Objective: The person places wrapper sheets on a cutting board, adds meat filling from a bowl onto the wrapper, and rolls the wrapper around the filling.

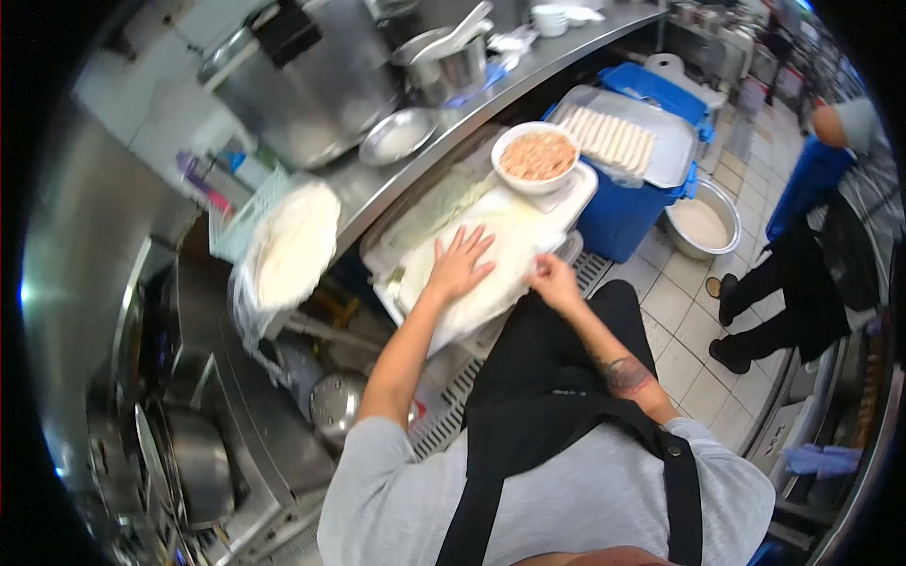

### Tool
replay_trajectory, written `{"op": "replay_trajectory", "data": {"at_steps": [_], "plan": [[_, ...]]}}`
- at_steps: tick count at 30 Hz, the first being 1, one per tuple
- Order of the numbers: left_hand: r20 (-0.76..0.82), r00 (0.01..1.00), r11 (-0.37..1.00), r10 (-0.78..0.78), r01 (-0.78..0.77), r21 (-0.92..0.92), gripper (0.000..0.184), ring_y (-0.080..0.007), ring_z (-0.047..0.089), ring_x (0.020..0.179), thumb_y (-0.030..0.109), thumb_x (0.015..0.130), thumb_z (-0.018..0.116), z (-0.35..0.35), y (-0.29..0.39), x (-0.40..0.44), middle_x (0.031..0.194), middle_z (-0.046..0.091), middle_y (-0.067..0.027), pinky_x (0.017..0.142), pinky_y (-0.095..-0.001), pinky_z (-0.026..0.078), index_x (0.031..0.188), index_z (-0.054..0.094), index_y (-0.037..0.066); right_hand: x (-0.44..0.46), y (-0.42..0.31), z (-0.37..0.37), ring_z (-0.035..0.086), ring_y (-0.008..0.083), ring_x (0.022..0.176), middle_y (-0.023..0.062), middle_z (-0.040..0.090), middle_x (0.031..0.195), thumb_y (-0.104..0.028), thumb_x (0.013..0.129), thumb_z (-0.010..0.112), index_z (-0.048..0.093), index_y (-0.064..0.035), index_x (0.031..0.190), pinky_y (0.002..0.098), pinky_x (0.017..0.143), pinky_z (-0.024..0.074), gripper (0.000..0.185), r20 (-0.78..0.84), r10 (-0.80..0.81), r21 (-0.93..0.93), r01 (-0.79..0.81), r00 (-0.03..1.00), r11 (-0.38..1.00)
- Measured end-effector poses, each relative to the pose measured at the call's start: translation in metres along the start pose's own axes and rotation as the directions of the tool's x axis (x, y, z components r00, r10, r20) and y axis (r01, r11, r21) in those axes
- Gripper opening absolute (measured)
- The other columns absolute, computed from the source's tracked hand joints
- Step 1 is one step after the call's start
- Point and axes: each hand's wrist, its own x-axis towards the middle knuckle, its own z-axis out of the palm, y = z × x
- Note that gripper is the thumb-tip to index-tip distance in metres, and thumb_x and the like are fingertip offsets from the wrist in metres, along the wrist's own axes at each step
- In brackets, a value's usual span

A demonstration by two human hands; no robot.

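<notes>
A wide, thin white sheet point(505, 247), like dough or a wrapper, lies over a white board in front of me. My left hand point(460, 262) rests flat on the sheet with its fingers spread. At the sheet's right edge is my right hand point(553, 280), its fingers pinched together; what they hold, if anything, is too small to make out. Behind the sheet stands a white bowl point(537, 181) filled with an orange-brown filling. Pale green leaves or sheets point(429, 212) lie to the left of the bowl.
A metal tray point(673, 149) with a row of white rolls sits on a blue bin point(613, 219). A steel counter point(557, 58) holds pots. Left is a stack of white rounds point(297, 247). A metal bowl point(706, 226) and another person point(802, 283) are at right.
</notes>
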Motion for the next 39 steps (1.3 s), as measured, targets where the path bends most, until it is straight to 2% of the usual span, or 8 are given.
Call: {"op": "replay_trajectory", "data": {"at_steps": [8,13,15,18,23,30,37,39], "plan": [[-0.059,0.964,0.965,-0.260,0.260,-0.005,0.071,-0.0373,0.017,0.152,0.059,0.096,0.046,0.010,0.034,-0.017,0.166,0.022,-0.0051,0.113,-0.0732,0.010,0.156,0.033,0.024,-0.002,-0.056,-0.005,0.069,0.0356,0.076,0.0177,0.068,0.075,-0.012,0.079,0.071,0.065,-0.0043,0.111,0.0441,0.073,0.0541,0.034,-0.111,-0.143,-0.173,0.122,0.983,0.977],[-0.232,0.885,0.913,-0.404,0.377,-0.154,0.033,-0.0395,0.064,0.110,0.037,0.095,0.058,-0.023,0.035,-0.019,0.125,0.065,-0.0181,0.088,-0.0526,0.051,0.111,0.070,0.011,0.042,-0.057,-0.002,0.065,0.0294,0.065,0.0145,0.067,0.073,-0.008,0.080,0.060,0.069,-0.0044,0.111,0.0413,0.066,0.0525,0.032,-0.103,-0.125,-0.151,0.109,0.987,0.983],[-0.169,0.843,0.843,-0.511,0.454,-0.289,0.032,-0.0392,0.066,0.101,0.034,0.095,0.058,-0.043,0.032,-0.023,0.112,0.069,-0.0200,0.085,-0.0496,0.052,0.108,0.071,0.008,0.045,-0.080,-0.006,0.067,0.0276,0.071,0.0167,0.070,0.083,-0.008,0.082,0.059,0.069,-0.0032,0.112,0.0404,0.070,0.0539,0.032,-0.087,-0.106,-0.131,0.094,0.991,0.987],[-0.298,0.761,0.791,-0.576,0.427,-0.437,0.032,-0.0377,0.068,0.092,0.030,0.097,0.057,-0.064,0.032,-0.037,0.098,0.071,-0.0208,0.083,-0.0462,0.052,0.102,0.072,0.002,0.061,-0.105,0.015,0.070,0.0261,0.082,0.0198,0.071,0.097,-0.005,0.085,0.059,0.067,-0.0025,0.116,0.0393,0.078,0.0549,0.033,-0.012,-0.480,-0.080,0.477,0.877,0.875],[-0.609,0.482,0.754,-0.631,0.195,-0.627,0.025,-0.0304,0.065,0.089,0.019,0.096,0.059,-0.089,0.052,-0.079,0.107,0.065,-0.0162,0.083,-0.0410,0.051,0.111,0.067,0.001,0.054,-0.201,0.029,0.069,0.0237,0.090,0.0142,0.073,0.100,-0.006,0.088,0.063,0.069,-0.0030,0.116,0.0345,0.084,0.0539,0.029,0.460,-0.665,0.262,0.625,0.589,0.735],[-0.914,0.244,0.946,-0.325,0.091,-0.312,0.030,-0.0313,0.054,0.115,0.005,0.089,0.060,-0.097,0.096,-0.124,0.120,0.056,-0.0171,0.102,-0.0425,0.041,0.119,0.060,0.003,0.087,-0.241,0.015,0.058,0.0050,0.085,-0.0015,0.063,0.101,-0.007,0.094,0.064,0.067,-0.0044,0.121,0.0211,0.070,0.0505,0.028,0.618,-0.376,0.460,0.071,0.690,0.885],[-0.406,0.807,0.901,-0.430,0.354,-0.251,0.047,-0.0349,0.034,0.145,0.030,0.091,0.065,-0.003,0.054,-0.081,0.151,0.046,-0.0108,0.114,-0.0657,0.018,0.132,0.058,0.010,0.175,-0.075,0.029,0.064,0.0096,0.083,0.0054,0.070,0.100,-0.007,0.087,0.068,0.068,-0.0012,0.119,0.0255,0.070,0.0530,0.032,0.501,-0.444,-0.052,0.538,0.743,0.841],[-0.313,0.847,0.902,-0.429,0.385,-0.195,0.053,-0.0345,0.030,0.147,0.037,0.092,0.063,0.008,0.051,-0.077,0.155,0.041,-0.0103,0.114,-0.0699,0.014,0.138,0.055,0.012,0.167,-0.060,0.018,0.065,0.0122,0.082,0.0070,0.071,0.096,-0.005,0.084,0.068,0.069,0.0000,0.116,0.0272,0.071,0.0539,0.032,0.490,-0.274,-0.170,0.398,0.828,0.901]]}}
